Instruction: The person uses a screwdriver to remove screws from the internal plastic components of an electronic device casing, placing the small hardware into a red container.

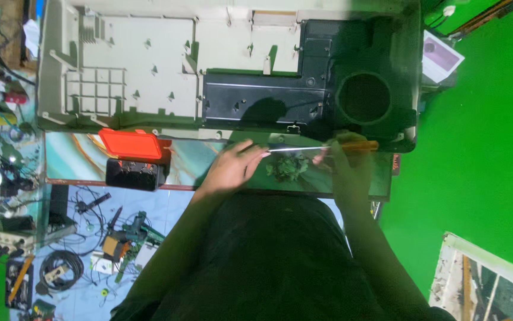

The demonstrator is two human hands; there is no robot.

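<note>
A large grey and black plastic housing (149,65) lies open across the far side of the table, with a round hole in its black part (363,98). My right hand (342,157) grips a screwdriver (328,147) with an orange handle, its metal shaft pointing left. My left hand (232,166) rests with fingers apart near the shaft's tip, just in front of the housing's near edge. A small dark clump (286,167) lies on the table between my hands.
An orange-lidded black box (132,159) stands on the table to the left. Tools, cables and circuit parts litter the blue floor (90,238) at the lower left. A framed panel (488,285) lies on the green floor at the lower right.
</note>
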